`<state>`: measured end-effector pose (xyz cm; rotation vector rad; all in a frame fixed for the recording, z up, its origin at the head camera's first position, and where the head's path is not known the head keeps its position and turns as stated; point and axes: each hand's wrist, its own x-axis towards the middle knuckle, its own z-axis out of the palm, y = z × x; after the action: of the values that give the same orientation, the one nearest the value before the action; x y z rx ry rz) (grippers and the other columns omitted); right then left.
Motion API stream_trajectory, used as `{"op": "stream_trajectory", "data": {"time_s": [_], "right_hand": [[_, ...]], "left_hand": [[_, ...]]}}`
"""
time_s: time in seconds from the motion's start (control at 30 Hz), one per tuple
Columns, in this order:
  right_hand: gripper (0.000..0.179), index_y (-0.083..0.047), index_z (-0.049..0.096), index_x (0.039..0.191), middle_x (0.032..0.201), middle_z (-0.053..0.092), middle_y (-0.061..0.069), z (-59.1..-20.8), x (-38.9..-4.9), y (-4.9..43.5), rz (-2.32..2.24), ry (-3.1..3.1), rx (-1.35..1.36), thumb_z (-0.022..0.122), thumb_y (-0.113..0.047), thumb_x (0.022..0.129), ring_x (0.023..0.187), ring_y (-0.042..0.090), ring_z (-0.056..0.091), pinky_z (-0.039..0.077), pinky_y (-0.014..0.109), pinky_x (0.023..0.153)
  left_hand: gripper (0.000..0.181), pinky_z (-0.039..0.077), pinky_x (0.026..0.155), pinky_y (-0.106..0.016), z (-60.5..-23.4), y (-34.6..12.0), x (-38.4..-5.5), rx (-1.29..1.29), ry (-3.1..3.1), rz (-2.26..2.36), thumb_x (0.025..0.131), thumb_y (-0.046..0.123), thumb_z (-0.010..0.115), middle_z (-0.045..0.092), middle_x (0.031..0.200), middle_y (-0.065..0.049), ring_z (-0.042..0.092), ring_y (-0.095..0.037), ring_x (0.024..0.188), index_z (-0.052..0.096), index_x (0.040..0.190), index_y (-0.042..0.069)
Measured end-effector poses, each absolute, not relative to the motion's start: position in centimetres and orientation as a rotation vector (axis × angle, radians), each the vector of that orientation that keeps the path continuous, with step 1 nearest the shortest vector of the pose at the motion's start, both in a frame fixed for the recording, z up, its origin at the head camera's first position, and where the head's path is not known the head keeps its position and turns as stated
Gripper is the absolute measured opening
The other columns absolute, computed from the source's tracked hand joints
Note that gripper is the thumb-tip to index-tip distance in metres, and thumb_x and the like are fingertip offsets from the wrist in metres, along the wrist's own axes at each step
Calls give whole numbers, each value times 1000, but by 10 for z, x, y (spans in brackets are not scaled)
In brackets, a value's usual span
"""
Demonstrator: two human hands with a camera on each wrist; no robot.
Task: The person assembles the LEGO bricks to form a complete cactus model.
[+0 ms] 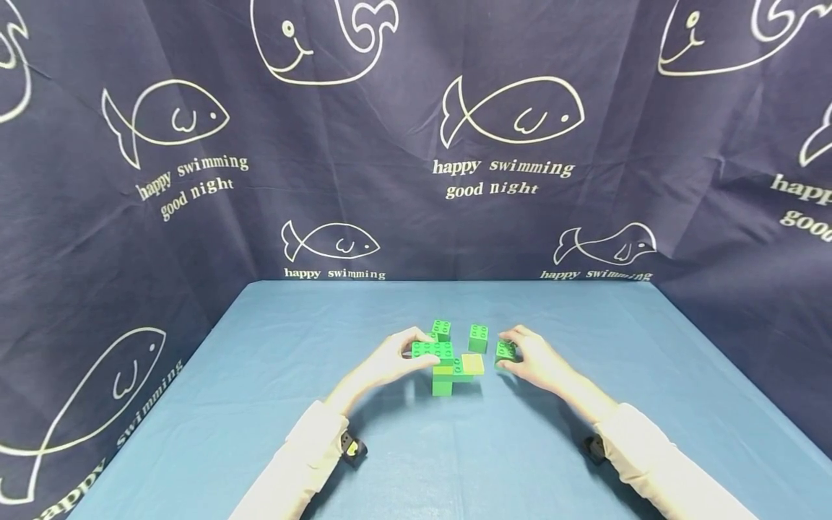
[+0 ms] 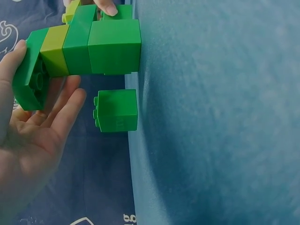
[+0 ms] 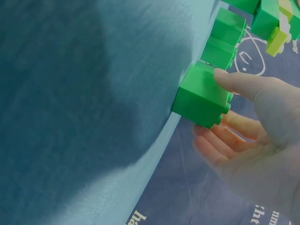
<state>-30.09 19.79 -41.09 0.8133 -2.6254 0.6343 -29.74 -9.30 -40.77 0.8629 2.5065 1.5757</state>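
My left hand [image 1: 398, 355] holds the long green toy brick [image 1: 432, 352] at the top of a small block build, thumb on the near side and fingers behind. Below it, the build has a yellow-green brick [image 2: 55, 50] and more green bricks, down to a green block [image 1: 442, 386] at the base. A yellow-green piece [image 1: 473, 363] sits on its right-hand arm. Over to the right, my right hand [image 1: 536, 357] grips a loose green block [image 3: 200, 96] standing on the table, its thumb on one side and fingers on the other.
A loose green block [image 1: 478, 338] stands behind the build, between the hands. Another green block [image 1: 442, 330] is partly hidden behind the left hand's brick. The blue table [image 1: 312, 318] ends at a dark fabric backdrop [image 1: 416, 238] with fish drawings.
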Motion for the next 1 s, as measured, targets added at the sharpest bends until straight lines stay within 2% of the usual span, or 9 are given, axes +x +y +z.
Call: {"op": "stream_trajectory", "data": {"time_s": [0.33,0.67,1.0], "right_hand": [[37,7,63,102,93,63,14,-408,-301,198,648,-2658,785,78,-9,72,83,26,60,52,43,77],[32,5,64,99,87,63,10,-407,-299,201,688,-2671,831,77,-8,72,73,18,58,52,30,66],[33,6,64,100,87,64,11,-404,-295,202,704,-2685,870,76,-6,73,74,22,62,54,32,67]], "left_hand": [[23,47,97,-37,-408,-93,-298,851,2516,1577,85,23,70,62,117,-5,57,-20,113,60,103,14],[25,47,97,-35,-411,-92,-296,846,2532,1559,85,23,69,62,115,-3,58,-19,111,59,106,14],[24,47,97,-35,-410,-93,-295,851,2525,1557,85,22,69,62,113,-3,59,-17,109,58,104,13]]}}
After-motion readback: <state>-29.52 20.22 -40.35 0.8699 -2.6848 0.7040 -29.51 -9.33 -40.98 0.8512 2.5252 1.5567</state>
